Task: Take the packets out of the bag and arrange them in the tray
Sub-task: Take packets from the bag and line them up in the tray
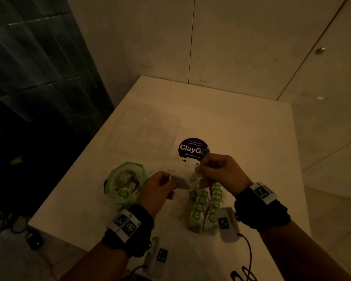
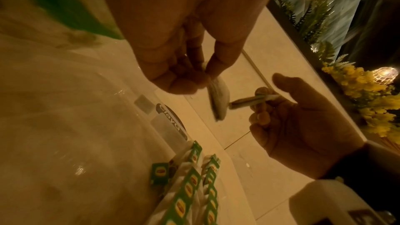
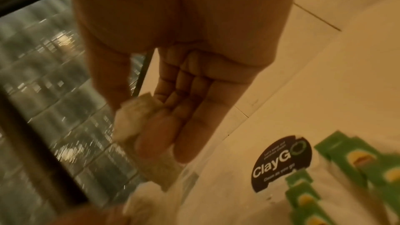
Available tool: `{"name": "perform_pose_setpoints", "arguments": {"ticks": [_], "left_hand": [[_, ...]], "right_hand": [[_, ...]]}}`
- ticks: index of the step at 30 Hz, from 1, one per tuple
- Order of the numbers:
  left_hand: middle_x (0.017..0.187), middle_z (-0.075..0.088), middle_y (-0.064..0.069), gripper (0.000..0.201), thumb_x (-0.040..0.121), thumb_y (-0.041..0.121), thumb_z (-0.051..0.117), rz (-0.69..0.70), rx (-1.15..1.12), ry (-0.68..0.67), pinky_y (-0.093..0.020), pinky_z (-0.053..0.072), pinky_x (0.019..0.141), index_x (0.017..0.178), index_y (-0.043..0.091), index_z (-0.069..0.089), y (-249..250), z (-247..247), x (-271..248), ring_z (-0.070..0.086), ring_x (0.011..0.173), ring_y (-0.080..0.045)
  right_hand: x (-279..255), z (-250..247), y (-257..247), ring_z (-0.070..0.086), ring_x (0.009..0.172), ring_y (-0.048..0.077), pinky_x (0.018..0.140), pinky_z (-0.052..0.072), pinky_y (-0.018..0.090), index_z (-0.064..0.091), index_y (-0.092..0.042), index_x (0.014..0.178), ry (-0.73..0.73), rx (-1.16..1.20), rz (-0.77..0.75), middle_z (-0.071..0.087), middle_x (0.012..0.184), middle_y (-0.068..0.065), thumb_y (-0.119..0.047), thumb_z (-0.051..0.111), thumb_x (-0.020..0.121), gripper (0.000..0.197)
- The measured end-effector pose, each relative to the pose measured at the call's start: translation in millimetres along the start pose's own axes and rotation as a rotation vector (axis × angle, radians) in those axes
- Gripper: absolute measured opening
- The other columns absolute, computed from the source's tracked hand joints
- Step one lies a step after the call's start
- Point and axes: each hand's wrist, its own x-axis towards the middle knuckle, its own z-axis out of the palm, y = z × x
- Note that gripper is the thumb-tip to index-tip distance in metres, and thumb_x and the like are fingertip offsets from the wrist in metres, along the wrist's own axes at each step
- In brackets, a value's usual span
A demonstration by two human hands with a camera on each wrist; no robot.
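Observation:
Both hands hover over a white table (image 1: 241, 138) in dim light. My left hand (image 1: 169, 178) pinches a pale tea packet (image 1: 180, 182) by one end; in the left wrist view that hand (image 2: 205, 73) lets the packet (image 2: 217, 98) hang edge-on. My right hand (image 1: 199, 170) pinches a second packet (image 1: 197, 176), also seen as a hand (image 3: 138, 112) on a packet (image 3: 134, 117). The two packets nearly touch. A green-rimmed plastic bag (image 1: 122, 199) with more packets lies left of my left hand. Two rows of green-tagged packets (image 1: 203, 201) stand below my right hand.
A clear plastic container (image 1: 146, 134) sits faintly visible behind the bag. A round purple "ClayGo" sticker (image 1: 190, 148) is on the table beyond my hands. The table's left edge drops to a dark floor with cables (image 1: 18, 226). Walls close the back and right.

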Motion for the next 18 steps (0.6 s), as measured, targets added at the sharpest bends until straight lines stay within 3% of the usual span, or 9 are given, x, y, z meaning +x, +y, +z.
{"name": "perform_pose_setpoints", "arguments": {"ticks": [3,4,7,10,11,13,16,18], "left_hand": [[0.069,0.058,-0.011,0.009,0.087,0.012,0.064,0.065,0.124,0.02,-0.023,0.043,0.05,0.085,0.003,0.064,0.0,4.7,3.7,0.049,0.058,-0.019],[0.065,0.053,-0.007,0.004,0.085,0.011,0.066,0.082,0.148,0.023,-0.021,0.041,0.048,0.082,0.009,0.065,0.1,5.7,4.8,0.046,0.056,-0.017],[0.059,0.041,-0.004,0.018,0.081,0.008,0.068,0.129,0.18,0.03,-0.027,0.036,0.052,0.073,0.023,0.069,-2.1,6.9,8.3,0.039,0.054,-0.018],[0.056,0.054,-0.001,0.02,0.087,0.004,0.058,0.081,0.151,0.001,-0.029,0.043,0.051,0.078,0.018,0.068,1.3,7.0,6.9,0.047,0.054,-0.015],[0.055,0.056,0.004,0.021,0.089,0.002,0.053,0.06,0.118,-0.007,-0.028,0.045,0.049,0.078,0.015,0.066,3.4,7.4,6.0,0.049,0.053,-0.013],[0.06,0.056,-0.002,0.022,0.089,-0.002,0.047,0.038,0.038,-0.025,-0.028,0.047,0.049,0.077,0.009,0.062,5.7,8.8,5.5,0.05,0.057,-0.016],[0.069,0.053,-0.012,0.011,0.088,0.005,0.055,0.059,0.032,-0.048,-0.033,0.049,0.054,0.079,0.001,0.06,4.4,12.3,5.9,0.05,0.061,-0.023],[0.073,0.054,-0.008,0.008,0.085,0.007,0.061,0.121,0.169,-0.068,-0.035,0.051,0.059,0.078,0.007,0.056,0.2,13.1,8.4,0.054,0.061,-0.023]], "right_hand": [[1.6,0.1,2.3,0.069,0.058,0.023,0.064,0.059,0.037,0.06,-0.008,0.079,-0.007,-0.299,-0.07,0.064,0.077,0.006,-0.007,0.068,0.082,0.009],[2.4,-0.2,3.1,0.069,0.06,0.021,0.063,0.058,0.036,0.058,-0.01,0.083,-0.005,-0.372,-0.1,0.063,0.082,0.006,-0.008,0.066,0.083,0.009],[4.4,-3.3,3.7,0.062,0.069,0.019,0.067,0.052,0.036,0.052,-0.017,0.1,0.006,-0.589,-0.166,0.061,0.087,0.006,-0.021,0.065,0.087,0.018],[5.4,-7.1,2.4,0.056,0.075,0.016,0.071,0.046,0.029,0.057,-0.017,0.103,0.004,-0.667,-0.168,0.06,0.086,0.0,-0.025,0.065,0.087,0.019],[5.0,-8.3,1.3,0.056,0.077,0.015,0.072,0.046,0.027,0.061,-0.017,0.098,-0.008,-0.676,-0.171,0.061,0.088,0.0,-0.02,0.065,0.086,0.012],[4.4,-10.4,0.9,0.057,0.082,0.016,0.075,0.046,0.026,0.069,-0.016,0.09,-0.061,-0.683,-0.178,0.062,0.094,0.003,-0.01,0.066,0.083,0.01],[3.9,-10.7,-0.4,0.057,0.083,0.013,0.079,0.048,0.027,0.071,-0.017,0.091,-0.141,-0.674,-0.163,0.062,0.096,-0.001,-0.01,0.065,0.083,0.012],[3.7,-9.4,-2.8,0.055,0.078,0.009,0.074,0.044,0.02,0.071,-0.017,0.096,-0.219,-0.716,-0.157,0.064,0.092,-0.005,-0.011,0.061,0.086,0.015]]}}
